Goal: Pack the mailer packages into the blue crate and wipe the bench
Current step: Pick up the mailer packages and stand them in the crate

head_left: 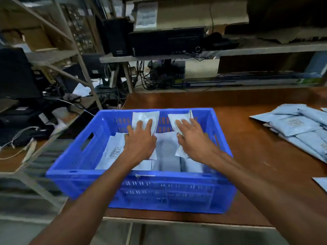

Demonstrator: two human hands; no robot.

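The blue crate (74, 156) stands at the left end of the brown bench (256, 156). Both my hands are inside it. My left hand (139, 140) grips a pale mailer package (145, 116) that stands tilted against the far wall. My right hand (192, 138) holds a second mailer package (180, 117) beside it, also tilted up. More white and pale mailers (113, 151) lie flat on the crate's floor, partly hidden by my arms.
A pile of several light-blue mailers (297, 124) lies on the bench at the right, with another mailer's corner (321, 183) at the right edge. Metal shelving, black computer gear and cables stand behind and left of the bench (166, 41).
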